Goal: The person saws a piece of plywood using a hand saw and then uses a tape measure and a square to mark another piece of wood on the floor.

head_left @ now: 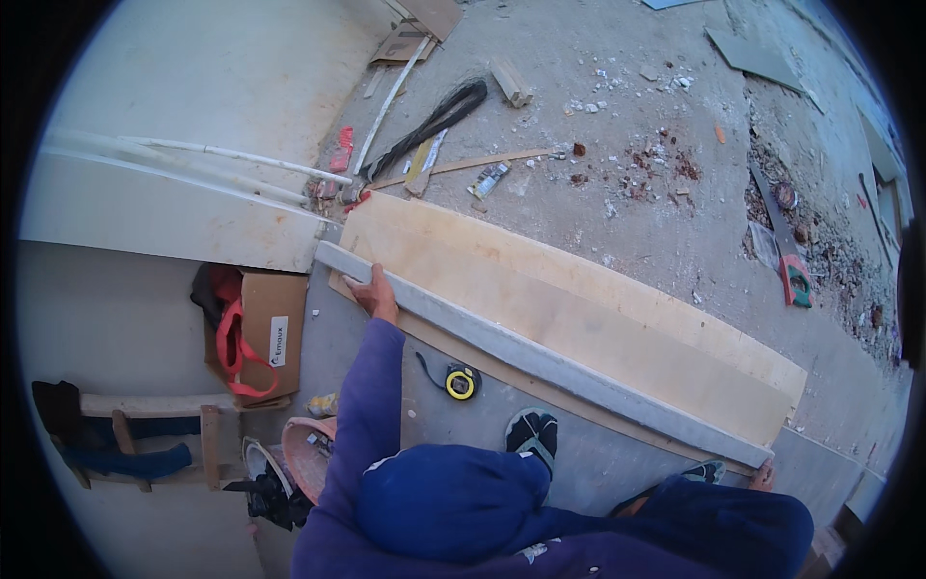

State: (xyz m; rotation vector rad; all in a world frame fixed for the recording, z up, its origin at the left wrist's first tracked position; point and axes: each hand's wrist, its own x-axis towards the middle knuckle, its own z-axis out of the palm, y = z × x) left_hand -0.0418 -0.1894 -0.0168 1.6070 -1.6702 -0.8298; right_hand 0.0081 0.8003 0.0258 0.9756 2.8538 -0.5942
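Observation:
A long, straight grey-white bar (540, 349) lies lengthwise along pale plywood sheets (569, 280), close to their near edge. My left hand (376, 292) is closed over the bar near its far left end. At the opposite end, by my shoe, my right hand (762, 476) holds the bar's tip; part of that hand is hidden behind my knee. The plywood rests on the grey floor, one piece overlapping another. Between my left arm and the near shoe sits a black-and-yellow tape measure (462, 382).
A handsaw (786, 246) lies at the right beside rubble. Beyond the plywood are a bundle of dark wire (429, 130), a wood block (511, 84) and scattered debris. To my left stand a cardboard box (275, 333), buckets (307, 454) and a small wooden frame (209, 449).

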